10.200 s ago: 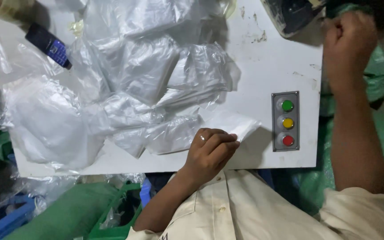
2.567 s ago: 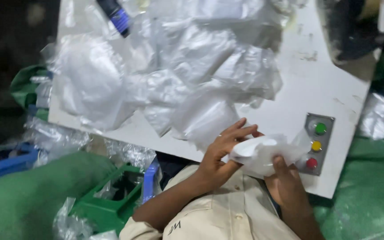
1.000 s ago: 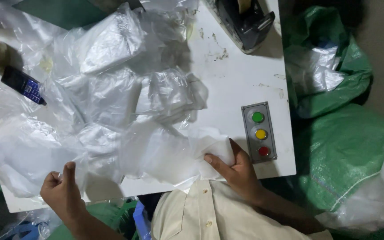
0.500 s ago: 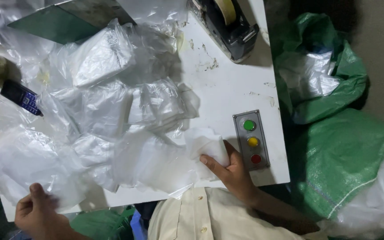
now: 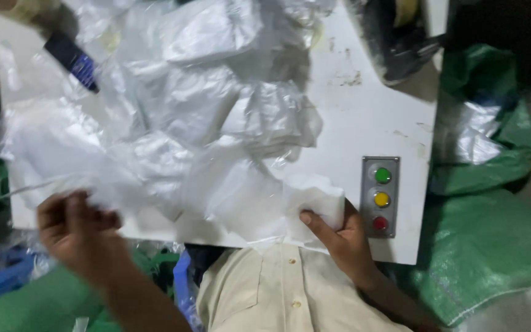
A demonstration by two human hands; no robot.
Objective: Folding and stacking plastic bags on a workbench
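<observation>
Near the tabletop's (image 5: 364,117) front edge, right hand (image 5: 339,237) fingers pinch a white folded pad (image 5: 318,200); left hand (image 5: 78,230) fingers grip a clear bag (image 5: 62,160); best opened wide.

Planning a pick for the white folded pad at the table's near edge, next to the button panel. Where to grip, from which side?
Grip the white folded pad by its right end, coming from the near table edge. That end is thick and squared off, while clear plastic bags overlap its left side. The right hand already holds it there, thumb on top. Stay clear of the button panel just to the right.
</observation>
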